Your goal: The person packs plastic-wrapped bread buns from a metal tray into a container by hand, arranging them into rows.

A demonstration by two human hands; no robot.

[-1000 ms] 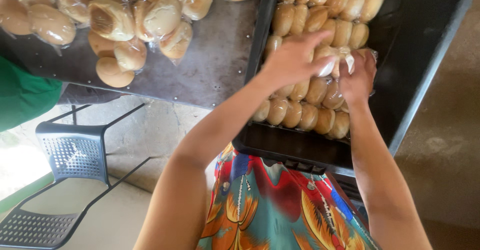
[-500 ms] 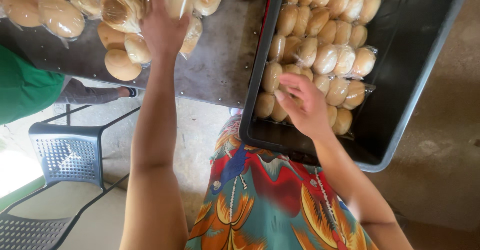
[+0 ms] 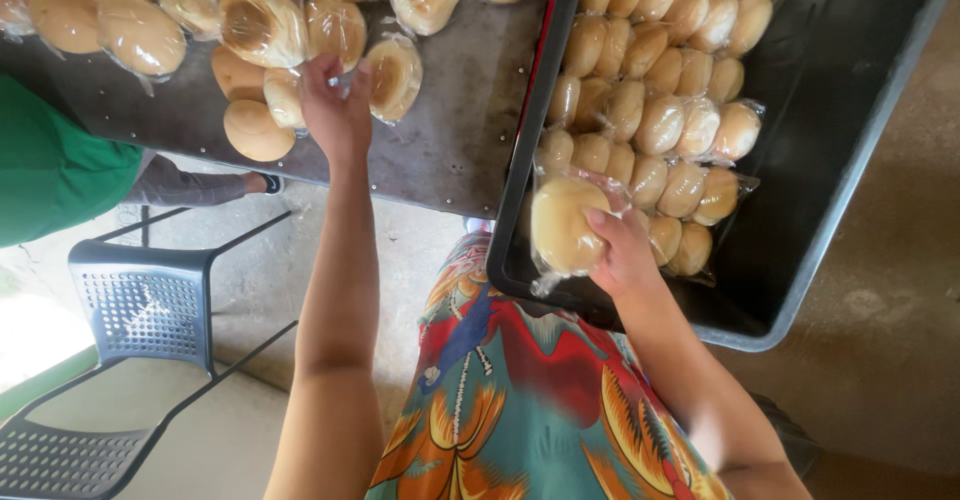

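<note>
At the near rim of the black plastic crate (image 3: 850,150), at 4 o'clock, the right hand (image 3: 622,255) has its grip closed round a clear-wrapped round golden bun (image 3: 565,225). At 11 o'clock, on the dark worktop (image 3: 455,130), the left hand (image 3: 335,110) pinches a clear wrapper (image 3: 345,82) among bagged buns.

Two bare forearms, left hand (image 3: 335,110) and right hand (image 3: 622,252) wearing no gloves or rings, no sleeves showing, colourful printed garment (image 3: 530,410) in red, teal and orange showing below the black crate (image 3: 850,160)
</note>
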